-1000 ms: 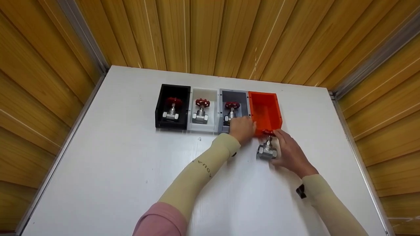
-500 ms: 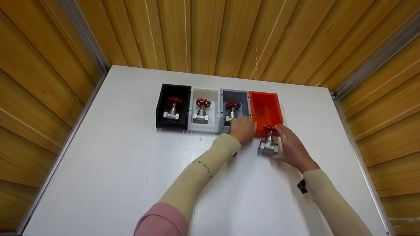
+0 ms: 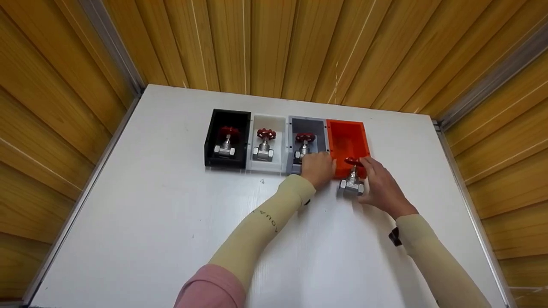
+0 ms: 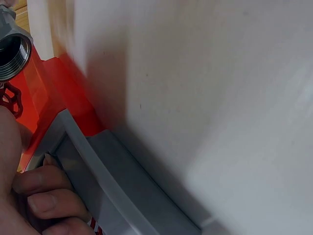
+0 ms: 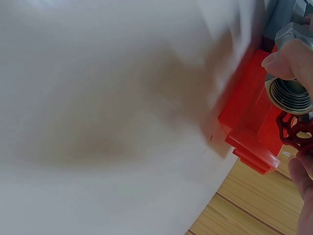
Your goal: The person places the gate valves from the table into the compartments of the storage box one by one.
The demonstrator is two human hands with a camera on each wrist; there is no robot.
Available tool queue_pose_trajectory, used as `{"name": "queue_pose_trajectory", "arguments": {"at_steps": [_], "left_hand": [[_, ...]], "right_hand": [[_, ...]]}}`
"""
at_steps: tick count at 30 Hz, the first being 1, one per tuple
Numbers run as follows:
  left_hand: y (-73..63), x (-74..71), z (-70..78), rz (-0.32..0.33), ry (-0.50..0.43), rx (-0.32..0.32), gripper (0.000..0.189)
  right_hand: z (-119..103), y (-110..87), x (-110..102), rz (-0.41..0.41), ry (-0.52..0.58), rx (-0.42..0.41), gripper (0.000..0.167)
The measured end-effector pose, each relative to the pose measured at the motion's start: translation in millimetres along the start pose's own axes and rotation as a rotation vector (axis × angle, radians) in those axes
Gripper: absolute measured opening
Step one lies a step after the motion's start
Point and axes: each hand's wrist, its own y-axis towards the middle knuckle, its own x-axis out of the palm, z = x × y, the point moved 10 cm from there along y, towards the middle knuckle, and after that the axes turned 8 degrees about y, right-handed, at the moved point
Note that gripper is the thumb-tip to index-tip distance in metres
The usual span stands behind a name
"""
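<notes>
My right hand [image 3: 385,188] holds a silver gate valve [image 3: 352,187] with a red handwheel [image 3: 353,161], upright at the front of the orange bin [image 3: 365,137]. In the right wrist view the thumb [image 5: 283,61] lies on the valve's body, and fingers touch the handwheel [image 5: 293,132] below the threaded opening. My left hand [image 3: 318,169] grips the front of the grey bin [image 3: 308,117], beside the orange one. Its curled fingers [image 4: 51,201] reach inside the grey wall in the left wrist view. Behind that hand a similar valve [image 3: 304,147] stands in the grey bin, partly hidden.
Left of the grey bin, a white bin [image 3: 280,124] and a black bin [image 3: 209,137] each hold a valve. All the bins stand in a row on a white tabletop [image 3: 162,192]. Wood-look panels [image 3: 265,47] enclose the back and sides.
My right hand has carried the valve a little away from me, so its handwheel now overlaps the orange bin's front. The left hand keeps its place on the grey bin.
</notes>
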Motion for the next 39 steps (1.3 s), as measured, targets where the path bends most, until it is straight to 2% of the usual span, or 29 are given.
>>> {"name": "queue_pose_trajectory", "arguments": {"at_steps": [14, 26, 34, 39], "left_hand": [[-0.7, -0.5, 0.7, 0.014, -0.011, 0.009, 0.046], [-0.4, -0.2, 1.5, 0.002, 0.013, 0.009, 0.049], [0.7, 1.8, 1.0, 0.017, -0.001, 0.010, 0.048], [-1.2, 1.1, 0.7, -0.009, 0.000, 0.011, 0.047]], "right_hand": [[6, 12.1, -5, -0.018, -0.024, -0.003, 0.110], [12, 23.1, -5, -0.049, -0.025, 0.032, 0.112], [15, 34.2, -6, -0.073, -0.026, 0.043, 0.112], [15, 40.4, -8, -0.069, -0.032, 0.042, 0.112]]}}
